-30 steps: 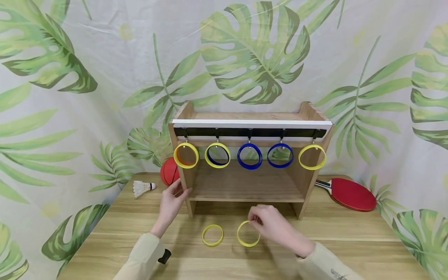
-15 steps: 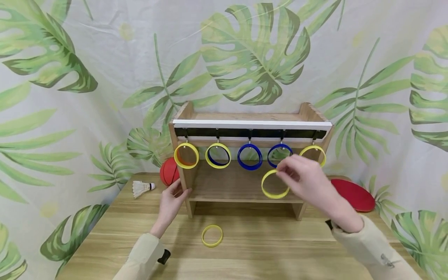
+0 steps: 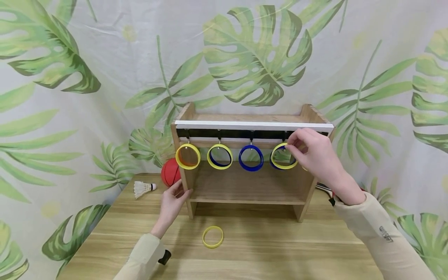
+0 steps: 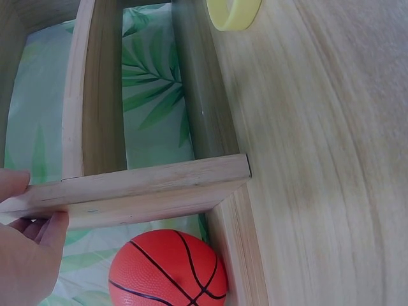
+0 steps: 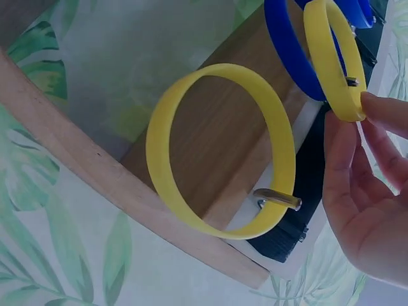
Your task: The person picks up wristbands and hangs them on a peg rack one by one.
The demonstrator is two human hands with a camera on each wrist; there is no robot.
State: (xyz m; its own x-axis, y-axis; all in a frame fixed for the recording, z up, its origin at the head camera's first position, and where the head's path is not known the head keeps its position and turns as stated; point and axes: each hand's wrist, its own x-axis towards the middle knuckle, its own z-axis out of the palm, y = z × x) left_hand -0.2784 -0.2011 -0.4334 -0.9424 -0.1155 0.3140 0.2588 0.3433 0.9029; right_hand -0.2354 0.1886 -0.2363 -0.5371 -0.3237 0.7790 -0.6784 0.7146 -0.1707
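My right hand (image 3: pixel 315 153) pinches a yellow ring (image 5: pixel 347 107) between thumb and fingers at the fourth hook of a black strip. In the right wrist view, a hook tip shows inside this ring, and a blue ring (image 5: pixel 285 57) hangs behind it. On the left, my left hand (image 3: pixel 172 200) grips the side panel of the wooden rack (image 3: pixel 245 186), thumb in front. Another yellow ring (image 3: pixel 212 247) lies on the table. Along the strip hang a yellow ring at far left, a yellow one with blue behind it, a blue ring (image 3: pixel 251 168), and a far-right yellow ring (image 5: pixel 159 153).
A red toy basketball (image 3: pixel 170 173) sits by the rack's left side, with a shuttlecock (image 3: pixel 142 188) farther left. Behind my right forearm, a paddle handle (image 3: pixel 323 188) is partly visible. A leaf-print cloth (image 3: pixel 105 109) hangs behind the wooden table (image 3: pixel 280 252).
My right hand has lifted the yellow ring from near the table up to the fourth hook, in front of the blue ring. My left hand stays on the rack's side panel.
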